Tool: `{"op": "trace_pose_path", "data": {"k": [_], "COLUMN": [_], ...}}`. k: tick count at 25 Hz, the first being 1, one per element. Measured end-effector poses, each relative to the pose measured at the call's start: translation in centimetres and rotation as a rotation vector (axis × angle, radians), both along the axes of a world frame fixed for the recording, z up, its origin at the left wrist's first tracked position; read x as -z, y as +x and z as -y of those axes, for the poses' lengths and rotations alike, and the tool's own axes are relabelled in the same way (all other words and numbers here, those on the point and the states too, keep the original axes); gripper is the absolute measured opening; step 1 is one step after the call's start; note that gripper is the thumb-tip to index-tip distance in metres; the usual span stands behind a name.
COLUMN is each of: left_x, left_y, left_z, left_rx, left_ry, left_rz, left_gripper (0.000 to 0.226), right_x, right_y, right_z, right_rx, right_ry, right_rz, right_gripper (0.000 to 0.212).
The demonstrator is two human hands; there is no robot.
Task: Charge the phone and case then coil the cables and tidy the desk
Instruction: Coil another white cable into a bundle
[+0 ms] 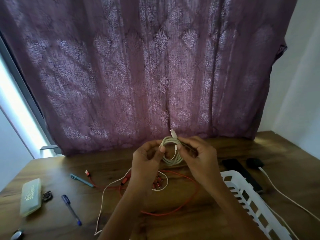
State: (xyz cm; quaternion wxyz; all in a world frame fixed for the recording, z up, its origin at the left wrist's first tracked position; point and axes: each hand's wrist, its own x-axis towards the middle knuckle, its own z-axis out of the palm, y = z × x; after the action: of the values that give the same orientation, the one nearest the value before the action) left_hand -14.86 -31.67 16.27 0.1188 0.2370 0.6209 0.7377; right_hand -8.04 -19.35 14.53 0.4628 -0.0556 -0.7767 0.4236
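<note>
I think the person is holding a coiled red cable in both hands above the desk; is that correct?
Not quite: the coiled cable gripped by the left hand and right hand above the desk is white, as the head view shows. The red cable lies loose on the desk below them.

left grip (147,159) pinching | right grip (199,157) pinching | forearms angled inward

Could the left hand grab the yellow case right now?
Probably not yet: the left hand holds the coiled white cable with the right hand. The yellow case lies uncovered on the desk, so after letting go, likely yes.
</note>
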Motion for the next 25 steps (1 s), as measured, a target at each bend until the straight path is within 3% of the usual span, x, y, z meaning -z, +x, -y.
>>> {"op": "trace_pose_path", "data": {"k": [4,6,8,15,18,23,25], "left_x": [0.5,0.5,0.3,-0.5,-0.8,-0.4,-0.6], "left_y": [-2.0,-2.5,-2.3,-1.8,-1.5,-1.6,-1.5], "left_z": [0.4,0.5,0.5,0.5,0.7,0.6,0.9], "left_rx": [0.049,0.049,0.034,-0.089,-0.067,0.171,0.240], "left_ry": [-0.336,-0.444,-0.445,-0.429,-0.456,-0.312,-0.240], "left_rz": [-0.571,-0.876,-0.964,-0.882,-0.744,-0.309,-0.213], "left_gripper": [0.080,0.077,0.061,0.021,0.015,0.044,0.040], "right_x": [0.0,-0.2,-0.5,-0.5,-0.6,-1.4,-1.4], "right_y": [0.1,0.1,0.1,0.2,0.2,0.4,0.5], "right_z": [-0.6,-0.8,-1.1,-0.8,-0.5,0.2,0.4], "right_rx": [-0.050,-0.056,-0.069,-0.084,-0.038,-0.146,-0.144], "right_ry": [0.103,0.217,0.266,0.375,0.395,0.151,0.072], "right_rz": [0.065,0.114,0.158,0.195,0.189,0.172,0.162], "right_gripper": [0.023,0.026,0.028,0.036,0.036,0.017,0.014]}}
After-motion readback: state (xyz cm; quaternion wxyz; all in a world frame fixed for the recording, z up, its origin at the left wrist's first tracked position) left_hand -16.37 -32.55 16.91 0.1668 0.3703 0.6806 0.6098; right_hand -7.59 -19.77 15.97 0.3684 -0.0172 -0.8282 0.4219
